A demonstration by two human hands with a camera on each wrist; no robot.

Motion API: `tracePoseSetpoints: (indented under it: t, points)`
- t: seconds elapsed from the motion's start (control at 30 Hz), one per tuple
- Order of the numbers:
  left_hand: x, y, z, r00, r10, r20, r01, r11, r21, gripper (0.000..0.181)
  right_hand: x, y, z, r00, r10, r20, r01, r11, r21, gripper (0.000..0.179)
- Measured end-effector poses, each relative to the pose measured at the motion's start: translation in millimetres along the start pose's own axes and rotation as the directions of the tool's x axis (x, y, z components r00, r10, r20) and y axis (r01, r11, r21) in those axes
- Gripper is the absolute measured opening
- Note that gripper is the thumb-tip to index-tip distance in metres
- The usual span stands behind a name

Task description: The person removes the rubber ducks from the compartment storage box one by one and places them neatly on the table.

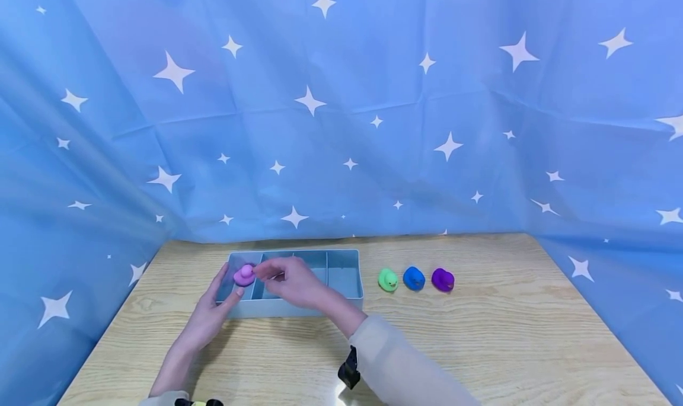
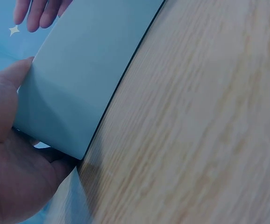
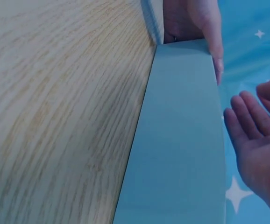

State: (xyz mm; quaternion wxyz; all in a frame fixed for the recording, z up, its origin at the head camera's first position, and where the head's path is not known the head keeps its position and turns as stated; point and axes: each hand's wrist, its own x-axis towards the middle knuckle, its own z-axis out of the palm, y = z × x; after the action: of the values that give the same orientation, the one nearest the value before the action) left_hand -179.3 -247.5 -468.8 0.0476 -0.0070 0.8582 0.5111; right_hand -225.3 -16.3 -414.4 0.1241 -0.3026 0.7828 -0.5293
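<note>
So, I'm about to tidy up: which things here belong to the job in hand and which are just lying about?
In the job:
divided box, gripped by the left hand
pink duck inside it, with the right hand close by

Lying about, though perhaps meant for later:
green duck
blue duck
purple duck

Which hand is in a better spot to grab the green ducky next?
Probably the right hand. It is nearer the green duck, which sits just right of the box. The left hand is farther away and holds the box's left end.
</note>
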Motion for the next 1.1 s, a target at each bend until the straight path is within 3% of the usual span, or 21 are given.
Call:
tracePoseSetpoints:
  t: [0.2,0.37,1.1]
  points:
    - [1.3,-0.2,0.5,1.0,-0.021,0.009,0.021,1.0,0.002,0.086,7.0,-1,1,1.0,-0.02,0.001,0.02,1.0,-0.013,0.032]
    - [0.1,0.2,1.1,1.0,0.005,-0.006,-0.005,1.0,0.002,0.084,13.5,-2,4,1.0,-0.013,-0.006,0.013,1.0,-0.019,0.032]
    - [-0.6,0.2,-0.4,1.0,0.007,-0.008,-0.008,1.0,-0.015,0.084,41.0,-12,10,1.0,-0.007,0.022,0.011,0.981,-0.192,0.032]
